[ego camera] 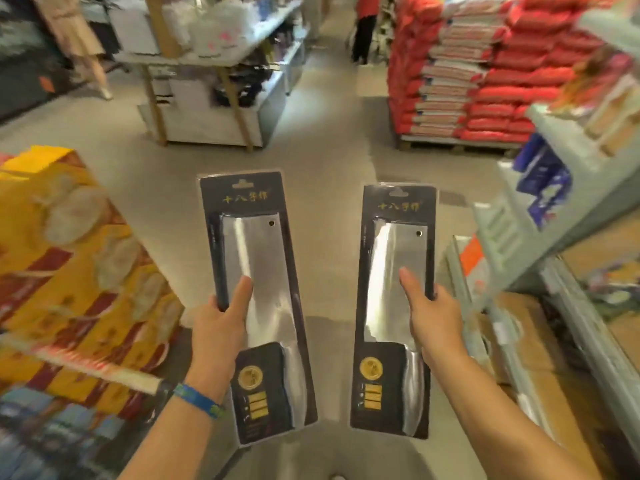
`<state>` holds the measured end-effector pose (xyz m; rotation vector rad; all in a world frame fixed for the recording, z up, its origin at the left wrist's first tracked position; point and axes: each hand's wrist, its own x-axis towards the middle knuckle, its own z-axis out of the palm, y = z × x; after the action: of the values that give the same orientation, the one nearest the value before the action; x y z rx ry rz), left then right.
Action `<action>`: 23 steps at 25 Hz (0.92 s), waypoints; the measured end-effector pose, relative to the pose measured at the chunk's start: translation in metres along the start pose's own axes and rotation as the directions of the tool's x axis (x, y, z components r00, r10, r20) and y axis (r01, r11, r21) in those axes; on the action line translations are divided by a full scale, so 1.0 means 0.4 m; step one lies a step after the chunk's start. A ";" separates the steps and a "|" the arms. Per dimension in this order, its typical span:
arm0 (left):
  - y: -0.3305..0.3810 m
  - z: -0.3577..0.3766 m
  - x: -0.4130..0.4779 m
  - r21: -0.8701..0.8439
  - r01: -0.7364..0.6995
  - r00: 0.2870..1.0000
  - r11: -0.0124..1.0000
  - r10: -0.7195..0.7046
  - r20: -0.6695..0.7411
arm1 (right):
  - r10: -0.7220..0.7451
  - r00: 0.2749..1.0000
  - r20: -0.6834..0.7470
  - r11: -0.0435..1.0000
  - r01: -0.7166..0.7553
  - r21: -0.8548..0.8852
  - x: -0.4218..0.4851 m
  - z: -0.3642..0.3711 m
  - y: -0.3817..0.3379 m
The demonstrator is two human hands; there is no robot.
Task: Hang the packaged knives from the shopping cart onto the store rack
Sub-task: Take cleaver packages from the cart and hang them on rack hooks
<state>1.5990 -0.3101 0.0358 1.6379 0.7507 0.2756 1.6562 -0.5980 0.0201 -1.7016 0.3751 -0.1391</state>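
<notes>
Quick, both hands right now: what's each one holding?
Left hand: grips the left packaged knife.
Right hand: grips the right packaged knife.

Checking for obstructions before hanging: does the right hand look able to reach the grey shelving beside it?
Probably yes: nothing stands between the right hand and the grey shelving; it grips a packaged knife.

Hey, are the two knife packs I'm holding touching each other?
Apart. The head view shows bare floor in a plain gap between the left knife pack, gripped by the left hand, and the right knife pack, gripped by the right hand.
</notes>
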 end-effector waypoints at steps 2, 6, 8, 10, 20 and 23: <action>0.023 0.092 0.000 0.054 0.011 0.996 0.998 -0.015 0.086 | 0.036 0.998 -0.060 0.999 -0.035 0.018 0.051 -0.066 0.015; 0.054 0.255 0.025 0.130 -0.034 0.967 0.991 0.000 0.256 | 0.132 0.979 -0.158 0.991 -0.124 0.058 0.118 -0.152 0.067; 0.067 0.333 0.048 0.133 -0.046 0.940 0.990 -0.002 0.340 | 0.150 0.962 -0.227 0.989 -0.143 0.048 0.145 -0.185 0.079; 0.087 0.432 0.086 0.128 -0.056 0.910 0.990 -0.002 0.415 | 0.168 0.934 -0.314 0.986 -0.159 0.054 0.191 -0.226 0.082; 0.244 0.916 0.287 0.063 -0.186 0.603 0.981 0.063 0.795 | 0.183 0.779 -0.600 0.983 -0.125 0.137 0.381 -0.324 -0.001; 0.268 1.048 0.267 0.035 -0.239 0.481 0.970 0.087 0.872 | 0.157 0.720 -0.675 0.987 -0.091 0.133 0.371 -0.373 -0.020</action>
<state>1.9522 -0.5813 0.0205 1.7134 -0.1977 -0.5036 1.7516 -0.7850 0.0351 -1.4756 1.0218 -0.6935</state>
